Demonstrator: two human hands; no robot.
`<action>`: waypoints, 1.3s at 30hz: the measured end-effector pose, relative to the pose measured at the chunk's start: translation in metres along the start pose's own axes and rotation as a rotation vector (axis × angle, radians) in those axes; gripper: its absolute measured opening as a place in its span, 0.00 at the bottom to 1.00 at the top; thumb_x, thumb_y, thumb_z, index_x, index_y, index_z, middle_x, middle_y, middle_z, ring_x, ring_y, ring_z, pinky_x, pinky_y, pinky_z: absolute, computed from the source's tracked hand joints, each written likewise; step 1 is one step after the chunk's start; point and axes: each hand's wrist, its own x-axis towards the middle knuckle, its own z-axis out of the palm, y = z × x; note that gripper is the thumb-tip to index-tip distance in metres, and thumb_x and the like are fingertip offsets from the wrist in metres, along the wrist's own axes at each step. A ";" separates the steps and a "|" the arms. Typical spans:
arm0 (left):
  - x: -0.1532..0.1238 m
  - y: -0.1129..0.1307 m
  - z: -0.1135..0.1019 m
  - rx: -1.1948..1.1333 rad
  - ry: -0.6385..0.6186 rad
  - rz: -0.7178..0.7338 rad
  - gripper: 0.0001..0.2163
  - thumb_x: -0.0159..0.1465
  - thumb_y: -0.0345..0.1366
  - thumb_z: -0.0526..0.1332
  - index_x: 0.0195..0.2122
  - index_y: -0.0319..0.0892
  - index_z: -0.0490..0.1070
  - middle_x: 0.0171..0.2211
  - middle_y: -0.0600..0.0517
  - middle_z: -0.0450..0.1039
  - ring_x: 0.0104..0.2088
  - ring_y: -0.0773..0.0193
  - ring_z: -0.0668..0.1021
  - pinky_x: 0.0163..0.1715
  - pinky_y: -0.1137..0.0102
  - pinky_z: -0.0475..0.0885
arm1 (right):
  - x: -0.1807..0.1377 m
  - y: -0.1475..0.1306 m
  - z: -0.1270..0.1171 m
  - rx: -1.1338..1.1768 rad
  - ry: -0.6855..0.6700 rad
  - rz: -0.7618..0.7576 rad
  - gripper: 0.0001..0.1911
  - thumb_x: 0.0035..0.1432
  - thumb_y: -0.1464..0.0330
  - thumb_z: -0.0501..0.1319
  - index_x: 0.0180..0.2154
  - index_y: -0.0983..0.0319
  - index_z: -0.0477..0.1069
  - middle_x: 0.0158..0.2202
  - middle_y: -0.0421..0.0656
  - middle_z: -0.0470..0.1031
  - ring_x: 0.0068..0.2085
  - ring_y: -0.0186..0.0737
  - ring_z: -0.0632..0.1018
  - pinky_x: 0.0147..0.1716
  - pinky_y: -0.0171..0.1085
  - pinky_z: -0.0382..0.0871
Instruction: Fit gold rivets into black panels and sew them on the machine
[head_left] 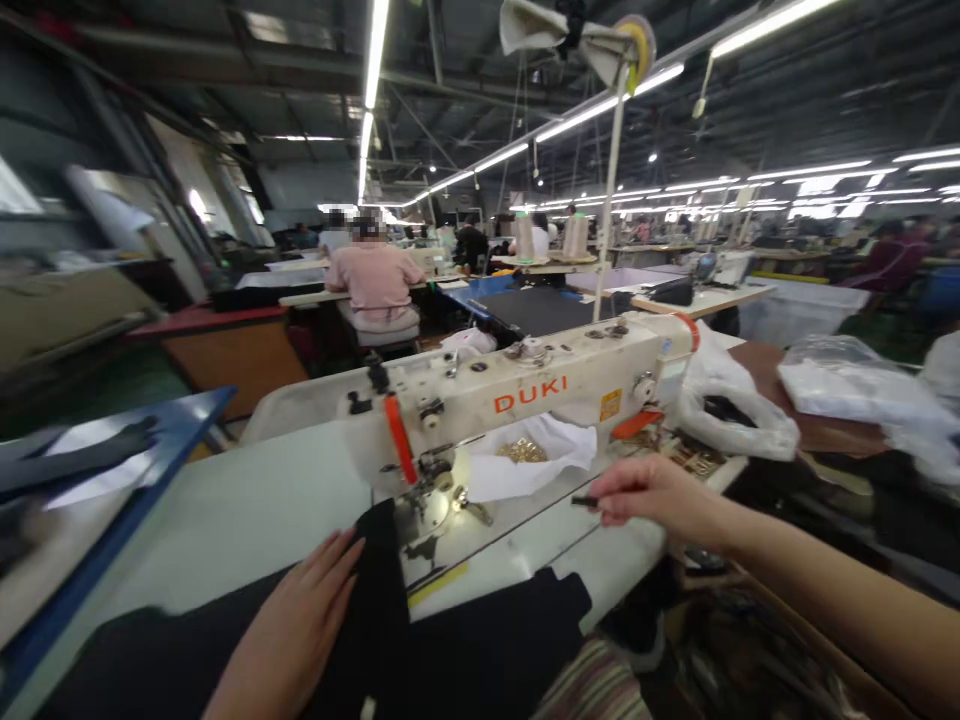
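My left hand [296, 625] lies flat, fingers stretched, on black fabric [465, 650] spread over the sewing table, just left of the needle area. My right hand [652, 495] hovers to the right of the cream DUKI sewing machine [525, 390], its fingertips pinched on a small dark piece [585, 501]. A white cloth or bag holding small gold-coloured parts [525, 452] rests under the machine's arm, close to my right hand.
A white plastic bag [731, 405] and clear wrapped bundles [855, 385] lie to the right. Blue-edged table [112, 500] at left holds dark pieces. Thread cones [576, 236] stand behind. A person in a pink shirt [373, 280] sits ahead with their back turned; other workers are farther off.
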 end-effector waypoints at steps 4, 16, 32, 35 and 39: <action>-0.002 0.021 -0.015 0.024 -0.098 -0.015 0.18 0.65 0.38 0.46 0.48 0.42 0.72 0.48 0.46 0.74 0.48 0.55 0.75 0.51 0.59 0.71 | 0.022 -0.002 0.132 0.185 -0.304 0.011 0.13 0.45 0.60 0.68 0.31 0.61 0.77 0.24 0.39 0.76 0.30 0.38 0.78 0.35 0.38 0.73; 0.000 0.023 -0.035 -0.764 -0.001 -0.730 0.17 0.61 0.46 0.53 0.41 0.40 0.73 0.29 0.50 0.75 0.26 0.63 0.74 0.29 0.68 0.71 | 0.072 0.003 0.245 0.404 -0.240 0.138 0.18 0.38 0.61 0.71 0.30 0.65 0.71 0.24 0.39 0.75 0.28 0.35 0.79 0.30 0.33 0.71; 0.029 0.013 -0.026 -0.970 -0.344 -0.743 0.17 0.51 0.51 0.61 0.31 0.40 0.71 0.21 0.54 0.73 0.21 0.65 0.72 0.22 0.71 0.66 | 0.046 -0.009 0.211 -0.068 -0.074 -0.422 0.08 0.58 0.72 0.58 0.37 0.60 0.75 0.34 0.42 0.77 0.36 0.36 0.77 0.38 0.35 0.70; 0.024 0.012 -0.021 -0.875 -0.249 -0.728 0.18 0.53 0.53 0.58 0.32 0.42 0.68 0.22 0.53 0.73 0.22 0.63 0.74 0.23 0.70 0.68 | 0.045 -0.016 0.155 -0.294 0.040 -0.644 0.10 0.61 0.71 0.55 0.39 0.61 0.75 0.38 0.43 0.77 0.40 0.36 0.76 0.43 0.34 0.68; 0.017 0.016 -0.018 -0.795 -0.207 -0.718 0.19 0.54 0.56 0.56 0.32 0.43 0.66 0.22 0.54 0.73 0.21 0.62 0.74 0.22 0.69 0.68 | 0.080 -0.017 0.081 -0.827 0.236 -0.359 0.14 0.63 0.73 0.51 0.44 0.62 0.74 0.43 0.46 0.77 0.42 0.39 0.76 0.43 0.36 0.67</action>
